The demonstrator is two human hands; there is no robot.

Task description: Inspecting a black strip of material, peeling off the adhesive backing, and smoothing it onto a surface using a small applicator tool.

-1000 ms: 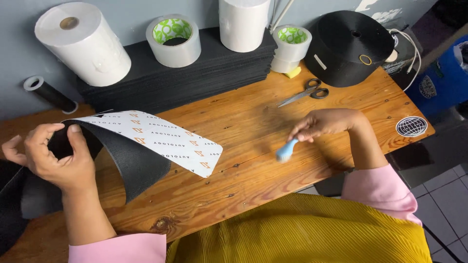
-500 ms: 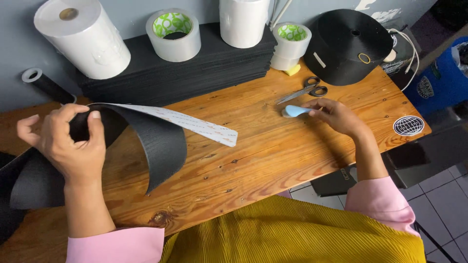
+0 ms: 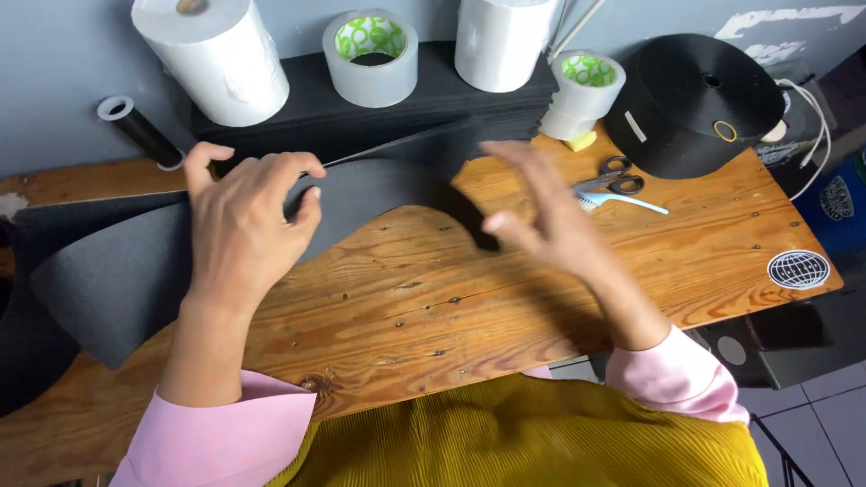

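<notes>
The black sheet (image 3: 126, 271), flipped dark side up since a moment ago, arches over the table (image 3: 505, 298); left hand (image 3: 239, 221) fingers clamp its top edge. Right hand (image 3: 546, 212), fingers spread, has released the blue brush (image 3: 622, 200) at 2 o'clock.

Left hand (image 3: 242, 216) grips black sheet (image 3: 117, 271); right hand (image 3: 541, 212) blurred, touching sheet's far end.

Round white globe sticker (image 3: 798, 269), table's right corner
</notes>
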